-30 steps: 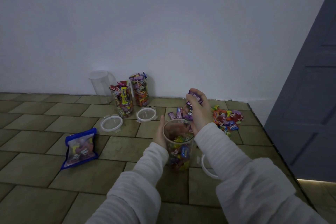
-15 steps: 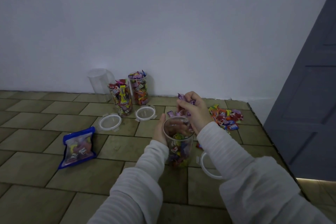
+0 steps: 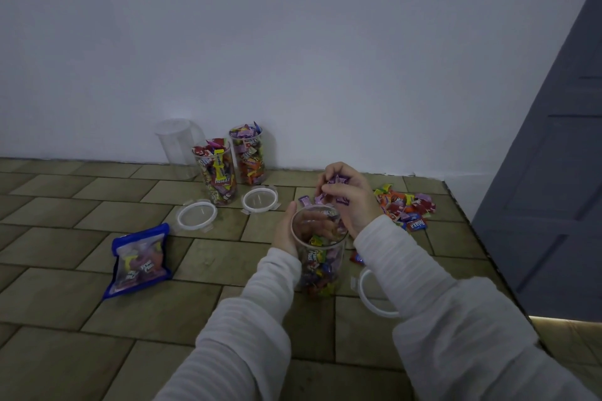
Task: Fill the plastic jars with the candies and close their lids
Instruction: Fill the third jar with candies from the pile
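A clear plastic jar, partly filled with wrapped candies, stands on the tiled floor in front of me. My left hand grips its left side near the rim. Just above and behind the jar's mouth, my right hand holds a bunch of purple candies. A pile of loose candies lies to the right. Two full jars stand open by the wall, with an empty jar beside them. Two lids lie in front of them; a third lid lies under my right sleeve.
A blue candy bag lies on the floor to the left. A white wall runs behind the jars. A grey door stands at the right, close to the candy pile.
My right hand has come from the candy pile over to the jar's mouth, carrying purple candies. The left hand has stayed on the jar.
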### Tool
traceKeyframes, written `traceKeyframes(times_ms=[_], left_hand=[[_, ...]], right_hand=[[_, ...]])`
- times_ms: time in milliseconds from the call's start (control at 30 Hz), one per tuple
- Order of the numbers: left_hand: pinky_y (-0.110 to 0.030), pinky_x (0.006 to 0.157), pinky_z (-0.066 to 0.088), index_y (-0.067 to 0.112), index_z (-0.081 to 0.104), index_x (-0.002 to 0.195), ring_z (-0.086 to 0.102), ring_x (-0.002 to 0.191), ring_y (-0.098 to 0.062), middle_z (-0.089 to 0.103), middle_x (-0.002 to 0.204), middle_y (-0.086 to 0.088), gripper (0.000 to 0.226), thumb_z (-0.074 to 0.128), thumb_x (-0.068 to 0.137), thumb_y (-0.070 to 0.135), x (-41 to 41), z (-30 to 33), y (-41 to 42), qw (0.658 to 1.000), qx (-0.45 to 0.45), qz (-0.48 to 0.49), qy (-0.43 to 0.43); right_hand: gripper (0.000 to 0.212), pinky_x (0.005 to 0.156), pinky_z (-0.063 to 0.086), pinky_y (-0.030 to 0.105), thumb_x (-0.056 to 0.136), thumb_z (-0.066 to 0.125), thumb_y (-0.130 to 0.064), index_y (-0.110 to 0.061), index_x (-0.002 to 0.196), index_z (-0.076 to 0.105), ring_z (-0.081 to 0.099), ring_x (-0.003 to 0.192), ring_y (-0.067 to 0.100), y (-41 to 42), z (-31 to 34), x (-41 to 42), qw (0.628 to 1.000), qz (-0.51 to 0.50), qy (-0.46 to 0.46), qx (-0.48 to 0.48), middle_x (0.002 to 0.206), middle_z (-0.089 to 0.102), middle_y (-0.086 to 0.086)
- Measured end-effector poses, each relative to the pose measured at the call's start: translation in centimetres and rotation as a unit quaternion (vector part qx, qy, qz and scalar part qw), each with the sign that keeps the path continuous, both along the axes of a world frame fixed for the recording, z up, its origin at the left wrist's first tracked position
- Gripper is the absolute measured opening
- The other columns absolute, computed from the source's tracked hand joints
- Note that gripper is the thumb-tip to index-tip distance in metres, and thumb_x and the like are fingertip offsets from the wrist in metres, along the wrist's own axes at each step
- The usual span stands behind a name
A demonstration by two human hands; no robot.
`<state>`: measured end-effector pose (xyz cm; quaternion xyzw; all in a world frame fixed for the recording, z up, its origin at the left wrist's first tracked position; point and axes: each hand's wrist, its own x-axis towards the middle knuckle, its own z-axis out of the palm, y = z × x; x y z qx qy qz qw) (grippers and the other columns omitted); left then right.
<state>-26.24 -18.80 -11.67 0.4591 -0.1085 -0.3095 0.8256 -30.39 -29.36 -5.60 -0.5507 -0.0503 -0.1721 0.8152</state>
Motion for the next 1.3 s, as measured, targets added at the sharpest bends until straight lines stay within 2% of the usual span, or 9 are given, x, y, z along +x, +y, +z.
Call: traceKeyframes(times_ms=[167, 300, 467, 600, 767, 900, 1067, 1200, 1300], left_hand=[[-0.025, 0.049, 0.054, -0.001, 0.071, 0.055, 0.061, 0.044, -0.026, 0.066, 0.056, -0.018, 0.085, 0.013, 0.099, 0.043, -0.4, 0.2, -0.1, 1.000, -0.013, 0.007, 0.023], [-0.025, 0.048, 0.054, -0.001, 0.070, 0.055, 0.061, 0.044, -0.027, 0.066, 0.056, -0.020, 0.083, 0.015, 0.100, 0.042, -0.1, 0.2, -0.1, 0.999, -0.007, 0.021, 0.034], [-0.031, 0.056, 0.053, 0.003, 0.070, 0.056, 0.064, 0.051, -0.029, 0.066, 0.061, -0.018, 0.072, 0.026, 0.099, 0.042, -0.1, 0.2, -0.4, 0.996, -0.008, 0.057, 0.075], [-0.027, 0.048, 0.053, -0.002, 0.058, 0.073, 0.063, 0.046, -0.026, 0.065, 0.055, -0.016, 0.062, 0.023, 0.100, 0.041, 0.1, 0.3, -0.3, 0.996, 0.016, 0.053, 0.064], [-0.029, 0.051, 0.056, 0.000, 0.072, 0.060, 0.067, 0.053, -0.025, 0.068, 0.061, -0.016, 0.084, 0.012, 0.101, 0.042, 1.2, -0.6, -0.1, 0.997, 0.003, -0.020, 0.070], [-0.028, 0.067, 0.053, -0.005, 0.060, 0.102, 0.067, 0.070, -0.017, 0.071, 0.080, -0.008, 0.054, 0.015, 0.102, 0.026, 2.1, -1.2, 0.1, 0.995, 0.088, -0.019, 0.037], [-0.026, 0.073, 0.050, 0.017, 0.064, 0.093, 0.062, 0.098, -0.028, 0.067, 0.095, -0.004, 0.008, 0.061, 0.088, 0.012, 3.3, -3.9, 0.6, 0.950, 0.272, 0.117, -0.101], [-0.046, 0.108, 0.033, 0.032, 0.046, 0.125, 0.036, 0.131, -0.025, 0.040, 0.139, -0.002, 0.059, 0.075, 0.074, 0.032, 6.1, -5.4, 0.1, 0.781, 0.532, 0.042, -0.325], [-0.055, 0.115, 0.011, 0.030, 0.025, 0.146, 0.010, 0.144, -0.026, 0.012, 0.157, -0.002, 0.075, 0.065, 0.083, 0.037, 7.7, -6.2, -0.9, 0.720, 0.592, -0.030, -0.360]], right_hand=[[0.003, 0.059, 0.035, 0.032, 0.067, 0.056, -0.008, -0.010, 0.066, 0.055, 0.051, 0.062, 0.022, -0.2, 0.0, 0.3, 0.998, 0.031, 0.025, -0.041, 0.062, 0.055, 0.005], [0.028, 0.059, 0.037, 0.032, 0.084, 0.049, -0.020, -0.014, 0.059, 0.061, 0.050, 0.059, 0.021, -0.2, 0.3, 0.6, 0.994, 0.031, 0.035, -0.096, 0.061, 0.056, 0.008], [0.030, 0.059, 0.043, 0.022, 0.095, 0.041, 0.008, -0.013, 0.082, 0.057, 0.053, 0.063, 0.013, -0.3, -0.5, -0.2, 0.963, 0.012, 0.038, -0.268, 0.070, 0.053, 0.006], [0.028, 0.065, 0.048, 0.017, 0.092, 0.043, 0.013, -0.011, 0.085, 0.056, 0.056, 0.063, 0.005, -0.3, -0.8, -1.1, 0.965, -0.015, 0.000, -0.263, 0.070, 0.056, 0.004], [0.020, 0.067, 0.049, 0.020, 0.091, 0.050, 0.010, -0.009, 0.087, 0.057, 0.059, 0.067, 0.008, -1.4, -1.0, -0.5, 0.976, -0.071, -0.005, -0.208, 0.076, 0.057, 0.007], [0.020, 0.066, 0.046, 0.020, 0.093, 0.052, 0.001, -0.017, 0.087, 0.059, 0.058, 0.068, 0.007, -3.7, -2.8, 0.5, 0.962, -0.122, 0.083, -0.229, 0.079, 0.058, 0.000], [0.010, 0.090, 0.045, 0.036, 0.093, 0.057, -0.019, -0.019, 0.103, 0.058, 0.053, 0.106, 0.024, -6.0, -6.7, 1.5, 0.861, -0.166, 0.231, -0.421, 0.106, 0.057, 0.003], [0.051, 0.110, 0.026, 0.048, 0.091, 0.054, -0.045, -0.029, 0.136, 0.038, 0.021, 0.139, 0.028, -6.3, -9.2, 1.8, 0.686, -0.157, 0.301, -0.644, 0.144, 0.031, 0.007], [0.066, 0.113, 0.005, 0.060, 0.091, 0.041, -0.061, -0.035, 0.147, 0.018, -0.010, 0.146, 0.031, -6.9, -10.8, 3.0, 0.614, -0.118, 0.323, -0.711, 0.159, 0.002, 0.006]])
